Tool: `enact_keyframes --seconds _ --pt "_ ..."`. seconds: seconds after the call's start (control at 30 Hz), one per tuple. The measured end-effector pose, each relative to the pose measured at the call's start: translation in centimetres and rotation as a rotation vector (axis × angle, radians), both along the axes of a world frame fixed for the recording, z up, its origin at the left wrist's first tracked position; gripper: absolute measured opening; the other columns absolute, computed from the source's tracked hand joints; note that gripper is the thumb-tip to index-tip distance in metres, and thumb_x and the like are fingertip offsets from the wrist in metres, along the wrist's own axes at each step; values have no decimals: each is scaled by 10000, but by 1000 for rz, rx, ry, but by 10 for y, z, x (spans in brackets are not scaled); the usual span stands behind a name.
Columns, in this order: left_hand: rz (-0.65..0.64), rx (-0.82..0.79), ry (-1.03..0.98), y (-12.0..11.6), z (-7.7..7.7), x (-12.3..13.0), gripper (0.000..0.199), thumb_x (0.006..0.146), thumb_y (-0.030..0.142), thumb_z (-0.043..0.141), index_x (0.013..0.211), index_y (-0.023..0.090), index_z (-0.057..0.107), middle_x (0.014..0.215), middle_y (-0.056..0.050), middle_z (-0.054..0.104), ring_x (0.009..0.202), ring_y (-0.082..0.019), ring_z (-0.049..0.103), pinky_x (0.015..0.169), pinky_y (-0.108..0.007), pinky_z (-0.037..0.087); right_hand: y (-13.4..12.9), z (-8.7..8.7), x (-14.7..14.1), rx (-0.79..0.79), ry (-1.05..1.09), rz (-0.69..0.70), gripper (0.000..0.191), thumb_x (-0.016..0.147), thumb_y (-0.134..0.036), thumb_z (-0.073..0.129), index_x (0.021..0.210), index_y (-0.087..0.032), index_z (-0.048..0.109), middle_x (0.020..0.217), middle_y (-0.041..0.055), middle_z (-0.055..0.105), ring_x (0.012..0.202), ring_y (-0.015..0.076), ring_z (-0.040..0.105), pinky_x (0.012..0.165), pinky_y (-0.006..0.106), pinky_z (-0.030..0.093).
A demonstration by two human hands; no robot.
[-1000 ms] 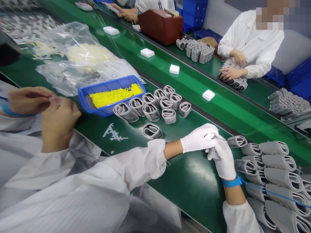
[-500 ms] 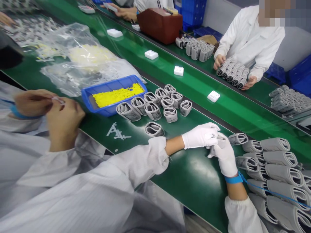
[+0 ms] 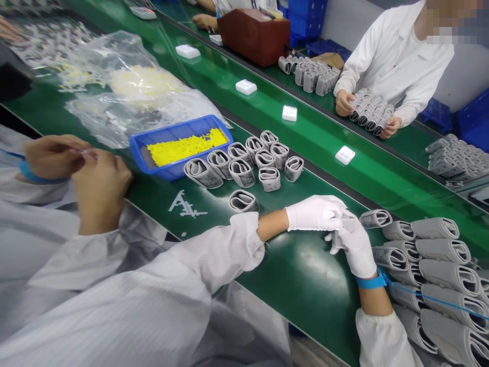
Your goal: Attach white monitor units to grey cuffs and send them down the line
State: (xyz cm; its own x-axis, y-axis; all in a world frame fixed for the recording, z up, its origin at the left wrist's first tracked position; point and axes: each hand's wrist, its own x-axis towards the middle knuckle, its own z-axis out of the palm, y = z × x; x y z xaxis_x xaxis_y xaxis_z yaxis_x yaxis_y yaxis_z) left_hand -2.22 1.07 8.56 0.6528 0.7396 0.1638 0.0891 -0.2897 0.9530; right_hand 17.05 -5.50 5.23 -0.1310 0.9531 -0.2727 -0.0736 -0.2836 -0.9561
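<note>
My left hand (image 3: 315, 213), in a white glove, reaches in from the left, its fingers closed on the upper part of a grey rolled cuff (image 3: 340, 232). My right hand (image 3: 358, 245), gloved and with a blue wrist strap (image 3: 371, 281), is wrapped round the same cuff from the right. The fingers hide much of that cuff. One rolled cuff (image 3: 243, 202) lies near my left wrist, and several more (image 3: 241, 173) are grouped behind it. To the right of my right hand are stacked grey cuffs (image 3: 441, 275).
A blue tray (image 3: 139, 158) of yellow pieces stands left of the cuffs, with plastic bags (image 3: 114, 114) behind. White strips (image 3: 187, 206) lie in front. White devices (image 3: 289, 113) sit on the green belt (image 3: 263, 104). A co-worker's bare hands (image 3: 101, 178) are at left; another person (image 3: 397, 61) works opposite.
The white devices have shifted right along the belt. Both my hands still hold the cuff, with slightly changed finger positions. A person's hand at the far side has lowered.
</note>
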Motion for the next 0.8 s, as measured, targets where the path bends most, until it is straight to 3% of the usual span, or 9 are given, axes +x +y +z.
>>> enact_keyframes --seconds 0.17,0.27,0.43,0.5,0.67,0.8 --pt "-12 -93 -22 -2 -2 -3 388 892 304 782 1252 164 753 1332 -105 736 1068 -217 739 966 -313 605 -2 5 -9 38 -112 -22 890 782 -605 852 1439 -122 497 692 20 777 387 152 630 387 271 566" --pt "8 -167 -48 -3 -9 -1 485 903 337 777 1335 137 685 1261 -119 758 1041 -212 744 940 -313 618 -3 6 -12 56 -148 -87 798 784 -591 853 1367 -138 549 667 5 762 392 146 618 356 248 534" --pt "103 -114 -46 -1 -25 7 336 887 296 779 1187 147 752 1302 -120 744 1172 -233 707 1094 -354 562 -3 4 -7 51 -25 -94 720 791 -559 870 1309 -142 593 694 24 770 389 139 592 352 246 506" --pt "104 -132 -99 1 -27 9 313 872 313 790 1135 144 772 1335 -128 727 1207 -245 691 1088 -356 564 -3 5 -4 59 95 -76 674 841 -539 835 1338 -137 619 778 54 787 496 165 659 398 255 533" --pt "12 -423 -220 2 -21 7 511 934 499 720 1309 153 712 1252 -138 743 893 -189 731 723 -291 612 -4 5 1 -1 360 -140 491 983 -578 639 1272 -193 733 1042 98 797 782 212 743 527 285 600" --pt "-1 -434 -280 2 -22 6 533 863 445 829 1295 158 709 1297 -144 722 991 -201 718 812 -301 609 -5 -3 10 -134 422 -210 447 950 -557 684 1274 -256 753 1163 83 812 953 262 784 723 391 682"
